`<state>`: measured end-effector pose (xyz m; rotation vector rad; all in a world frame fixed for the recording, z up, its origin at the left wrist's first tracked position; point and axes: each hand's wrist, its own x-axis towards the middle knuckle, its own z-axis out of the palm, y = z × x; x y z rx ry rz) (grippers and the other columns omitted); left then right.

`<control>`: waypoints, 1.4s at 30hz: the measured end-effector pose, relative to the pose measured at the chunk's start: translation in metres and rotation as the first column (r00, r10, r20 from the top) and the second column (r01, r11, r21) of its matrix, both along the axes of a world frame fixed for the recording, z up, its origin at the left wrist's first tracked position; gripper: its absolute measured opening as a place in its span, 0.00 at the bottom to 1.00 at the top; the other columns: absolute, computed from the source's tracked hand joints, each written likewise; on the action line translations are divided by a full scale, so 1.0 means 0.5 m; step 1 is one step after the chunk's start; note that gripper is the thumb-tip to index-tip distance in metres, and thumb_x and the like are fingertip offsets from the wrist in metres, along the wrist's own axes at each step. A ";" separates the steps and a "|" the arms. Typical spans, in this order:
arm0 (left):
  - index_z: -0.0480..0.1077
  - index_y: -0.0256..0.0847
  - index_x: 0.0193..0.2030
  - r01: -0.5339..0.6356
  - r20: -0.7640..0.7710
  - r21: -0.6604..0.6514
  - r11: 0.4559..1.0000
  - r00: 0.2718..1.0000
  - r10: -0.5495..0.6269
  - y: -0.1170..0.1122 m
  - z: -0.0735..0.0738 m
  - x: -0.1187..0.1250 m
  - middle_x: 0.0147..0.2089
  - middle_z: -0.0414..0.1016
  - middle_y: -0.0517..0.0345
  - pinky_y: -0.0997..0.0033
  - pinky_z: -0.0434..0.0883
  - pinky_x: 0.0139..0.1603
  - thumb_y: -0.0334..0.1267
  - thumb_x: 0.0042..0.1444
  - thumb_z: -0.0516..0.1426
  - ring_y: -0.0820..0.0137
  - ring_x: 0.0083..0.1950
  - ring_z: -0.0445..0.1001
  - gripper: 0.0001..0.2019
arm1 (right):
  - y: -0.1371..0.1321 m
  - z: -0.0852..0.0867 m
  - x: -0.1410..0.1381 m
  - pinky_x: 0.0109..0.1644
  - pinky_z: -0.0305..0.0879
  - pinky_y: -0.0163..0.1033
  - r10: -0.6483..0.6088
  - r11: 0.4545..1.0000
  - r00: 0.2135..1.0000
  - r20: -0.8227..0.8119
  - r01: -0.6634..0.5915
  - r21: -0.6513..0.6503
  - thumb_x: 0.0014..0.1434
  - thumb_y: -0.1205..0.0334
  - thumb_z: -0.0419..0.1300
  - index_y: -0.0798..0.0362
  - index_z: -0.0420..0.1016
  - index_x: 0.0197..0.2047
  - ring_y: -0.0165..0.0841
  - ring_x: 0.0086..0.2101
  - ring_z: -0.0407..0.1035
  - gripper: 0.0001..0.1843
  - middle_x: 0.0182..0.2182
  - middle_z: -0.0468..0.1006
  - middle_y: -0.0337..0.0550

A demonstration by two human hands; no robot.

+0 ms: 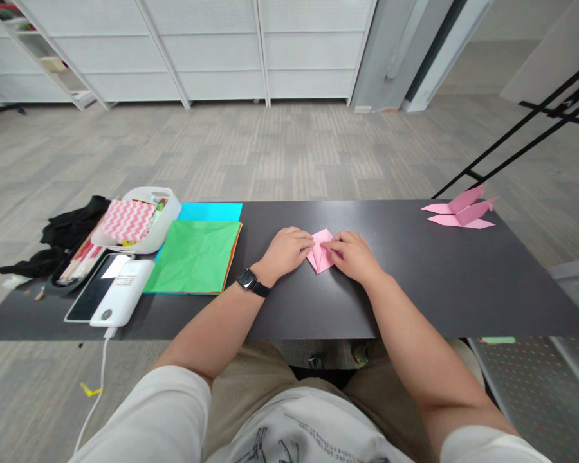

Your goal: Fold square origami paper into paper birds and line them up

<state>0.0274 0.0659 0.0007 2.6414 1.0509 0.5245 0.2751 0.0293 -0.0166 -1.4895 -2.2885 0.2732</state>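
A small piece of folded pink origami paper (322, 258) lies on the dark table, with creased flaps facing up. My left hand (289, 249), with a black watch on its wrist, presses its fingertips on the paper's left edge. From the other side, my right hand (351, 254) pinches a flap at the right edge between thumb and fingers. Two folded pink paper cranes (463, 209) rest at the table's far right.
Green paper sheets (193, 257) over blue and orange ones lie left of my hands. Beyond them are a white basket (166, 222), a tablet (89, 296), a white power bank (123, 292) with a cable, and black cloth (72, 225). The table's front edge (313, 337) runs before my lap.
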 end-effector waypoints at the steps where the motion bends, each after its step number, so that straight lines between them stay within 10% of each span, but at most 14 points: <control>1: 0.84 0.48 0.51 0.008 -0.012 0.001 1.000 1.000 -0.008 0.001 -0.003 -0.001 0.59 0.85 0.58 0.51 0.71 0.67 0.36 0.73 0.55 0.60 0.60 0.78 0.14 | 0.000 0.000 0.000 0.54 0.62 0.51 -0.001 1.000 1.000 -0.005 0.001 0.001 0.69 0.65 0.61 0.41 0.88 0.55 0.44 0.47 0.70 0.18 0.44 0.80 0.48; 23: 0.82 0.48 0.58 -0.173 -0.087 -0.002 0.985 0.981 0.172 -0.007 -0.011 0.027 0.65 0.82 0.55 0.46 0.68 0.67 0.43 0.71 0.59 0.54 0.60 0.74 0.15 | 0.010 -0.016 -0.026 0.54 0.63 0.51 -0.069 0.997 0.997 -0.017 0.069 0.038 0.73 0.57 0.60 0.43 0.90 0.52 0.43 0.46 0.71 0.15 0.43 0.81 0.47; 42: 0.63 0.44 0.78 -0.133 -0.216 -0.040 0.990 0.969 0.122 -0.023 -0.024 -0.002 0.83 0.57 0.42 0.29 0.51 0.80 0.51 0.73 0.55 0.43 0.82 0.54 0.31 | 0.021 -0.024 -0.022 0.52 0.62 0.49 -0.102 0.994 0.991 -0.089 0.104 0.016 0.71 0.57 0.60 0.40 0.90 0.49 0.42 0.45 0.71 0.15 0.40 0.80 0.46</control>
